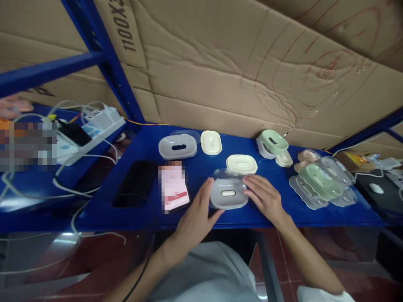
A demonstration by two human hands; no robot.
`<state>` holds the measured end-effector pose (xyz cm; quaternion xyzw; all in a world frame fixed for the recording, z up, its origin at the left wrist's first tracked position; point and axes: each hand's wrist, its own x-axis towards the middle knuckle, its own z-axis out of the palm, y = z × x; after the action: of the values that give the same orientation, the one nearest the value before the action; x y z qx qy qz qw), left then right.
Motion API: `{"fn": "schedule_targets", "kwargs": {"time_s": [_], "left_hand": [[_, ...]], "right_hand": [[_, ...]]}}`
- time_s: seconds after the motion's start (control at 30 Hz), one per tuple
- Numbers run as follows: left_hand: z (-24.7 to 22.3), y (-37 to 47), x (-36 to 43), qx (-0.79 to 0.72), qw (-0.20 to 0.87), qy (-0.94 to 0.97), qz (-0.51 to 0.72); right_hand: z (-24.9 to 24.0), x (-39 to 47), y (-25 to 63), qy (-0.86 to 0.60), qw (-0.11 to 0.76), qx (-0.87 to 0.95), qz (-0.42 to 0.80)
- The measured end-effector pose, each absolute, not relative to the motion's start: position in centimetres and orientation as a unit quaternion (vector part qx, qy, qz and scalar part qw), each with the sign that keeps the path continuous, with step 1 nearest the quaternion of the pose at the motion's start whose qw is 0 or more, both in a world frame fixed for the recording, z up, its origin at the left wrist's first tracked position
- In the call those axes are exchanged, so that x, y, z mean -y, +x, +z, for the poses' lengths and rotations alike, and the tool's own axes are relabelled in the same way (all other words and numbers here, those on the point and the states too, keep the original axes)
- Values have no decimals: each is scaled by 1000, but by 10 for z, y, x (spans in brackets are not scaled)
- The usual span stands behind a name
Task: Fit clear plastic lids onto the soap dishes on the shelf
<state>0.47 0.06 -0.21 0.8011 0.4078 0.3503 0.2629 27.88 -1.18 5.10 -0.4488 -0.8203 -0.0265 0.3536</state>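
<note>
A grey oval soap box (pixel 228 193) with a clear cover sits on the blue shelf (pixel 201 167) right in front of me. My left hand (pixel 197 214) presses against its left side, thumb up along the edge. My right hand (pixel 263 196) rests flat on its right side, fingers spread over the rim. Both hands hold the box between them. Just behind it lies a cream soap box (pixel 241 163).
Another grey box (pixel 178 146) and a cream lid (pixel 211 142) lie further back. A green box (pixel 272 142) and a pile of clear and green parts (pixel 321 181) sit to the right. A phone (pixel 174 186) lies left. Cables and a power strip (pixel 91 130) crowd the far left.
</note>
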Motion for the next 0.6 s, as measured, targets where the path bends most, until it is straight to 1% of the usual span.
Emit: {"fn": "schedule_targets", "kwargs": {"time_s": [0.13, 0.23, 0.37, 0.43, 0.6], "left_hand": [[0, 3, -2, -394, 266, 814, 334], [4, 2, -1, -393, 252, 826, 314], [5, 3, 0, -389, 241, 828, 325], [4, 3, -1, -378, 235, 832, 331], [4, 1, -2, -386, 249, 820, 341]], "right_hand": [[35, 44, 274, -444, 331, 833, 5], [30, 48, 277, -457, 321, 829, 37], [30, 50, 278, -478, 312, 818, 72], [29, 50, 275, -482, 299, 820, 70], [24, 51, 270, -461, 278, 843, 16]]}}
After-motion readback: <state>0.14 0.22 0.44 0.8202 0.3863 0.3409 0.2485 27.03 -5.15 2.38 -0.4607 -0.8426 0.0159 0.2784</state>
